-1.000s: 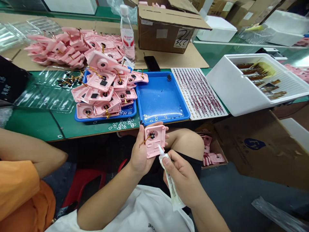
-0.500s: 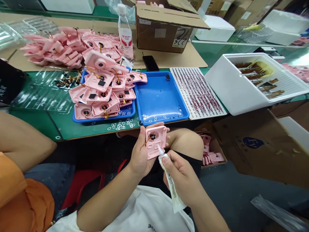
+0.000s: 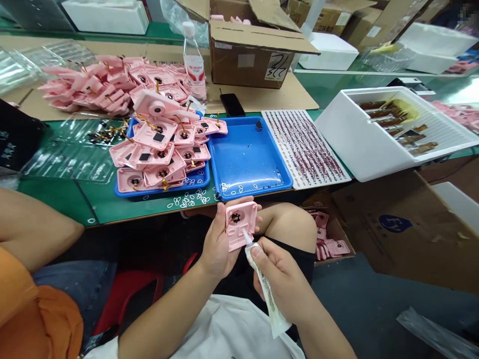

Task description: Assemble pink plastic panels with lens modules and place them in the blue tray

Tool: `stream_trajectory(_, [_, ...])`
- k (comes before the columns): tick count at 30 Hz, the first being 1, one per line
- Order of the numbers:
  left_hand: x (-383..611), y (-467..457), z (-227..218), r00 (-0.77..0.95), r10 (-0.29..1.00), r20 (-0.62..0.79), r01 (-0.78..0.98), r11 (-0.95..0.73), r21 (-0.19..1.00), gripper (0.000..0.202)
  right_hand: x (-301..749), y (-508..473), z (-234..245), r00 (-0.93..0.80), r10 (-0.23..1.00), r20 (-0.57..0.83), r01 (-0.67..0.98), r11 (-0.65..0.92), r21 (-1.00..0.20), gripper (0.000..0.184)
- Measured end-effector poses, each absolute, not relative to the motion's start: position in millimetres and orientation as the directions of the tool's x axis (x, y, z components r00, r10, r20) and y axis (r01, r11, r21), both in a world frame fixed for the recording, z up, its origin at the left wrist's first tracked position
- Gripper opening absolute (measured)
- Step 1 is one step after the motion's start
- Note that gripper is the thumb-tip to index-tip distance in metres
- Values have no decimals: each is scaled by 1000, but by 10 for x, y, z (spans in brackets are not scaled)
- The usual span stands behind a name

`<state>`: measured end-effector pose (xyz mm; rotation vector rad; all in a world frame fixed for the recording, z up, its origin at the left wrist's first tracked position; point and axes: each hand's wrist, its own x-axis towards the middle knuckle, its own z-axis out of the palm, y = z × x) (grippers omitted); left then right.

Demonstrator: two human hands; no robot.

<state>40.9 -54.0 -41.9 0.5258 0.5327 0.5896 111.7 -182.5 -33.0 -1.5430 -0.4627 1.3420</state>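
Observation:
My left hand (image 3: 217,245) holds a pink plastic camera housing (image 3: 243,215), its inner side facing up. A black round part with a thin brown flex cable sits in it. A white glue tube (image 3: 266,294) is gripped in my right hand (image 3: 279,267), its nozzle tip against or just above the housing's lower middle; contact cannot be told. Ahead on the green table, a blue tray (image 3: 202,180) is heaped with similar pink housings (image 3: 153,134), several carrying black squares. Beside it stands a second blue tray (image 3: 245,154) with small black bits and white rings.
A white board with rows of dark red wired parts (image 3: 307,149) lies right of the trays, then a white foam box (image 3: 348,134). Behind are a phone (image 3: 232,105), a bottle (image 3: 194,70) and a cardboard box (image 3: 249,60). Another person's arm (image 3: 37,219) is at left.
The view has tilted slightly, so the table appears a little lower. Both hands keep their grip, and the nozzle stays at nearly the same spot on the housing.

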Motion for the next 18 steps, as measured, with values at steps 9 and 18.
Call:
stream_trajectory(9, [415,-533,-464,705,638,-309,-399,717,571,61,1113,-1840,-348,288,796,-533,-342,-434,-833,50])
stream_trajectory(18, [378,-537,-498,720,652,-237,-422,682,597,59,1113,-1806,-298,280,789,-547,-396,-424,-814,49])
